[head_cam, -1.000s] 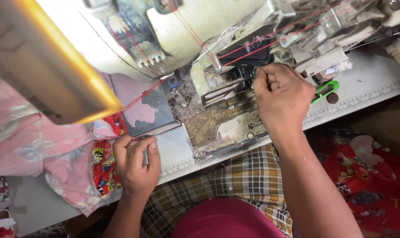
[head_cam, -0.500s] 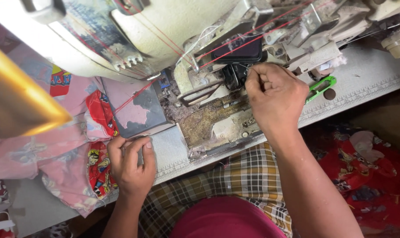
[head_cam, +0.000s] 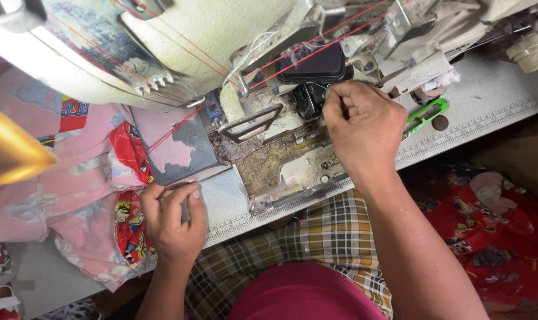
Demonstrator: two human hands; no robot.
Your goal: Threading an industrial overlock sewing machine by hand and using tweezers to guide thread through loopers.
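Note:
A cream overlock sewing machine fills the top of the view, with red threads running across it. Its front cover is swung open and shows the dusty looper bay. My right hand is up against the machine just under a black cover. Its thumb and forefinger pinch a thin thread there. My left hand rests on the grey table edge beside the open metal flap. Its fingers are curled together, and nothing shows in them.
Pink printed fabric is heaped at the left on the table. Green thread snips lie to the right of my right hand. A yellow lamp shade juts in at the left. Red cloth lies below at the right.
The view has shifted, so the lamp shade now sits further left. My right hand stays pinched at the machine and my left hand stays by the flap.

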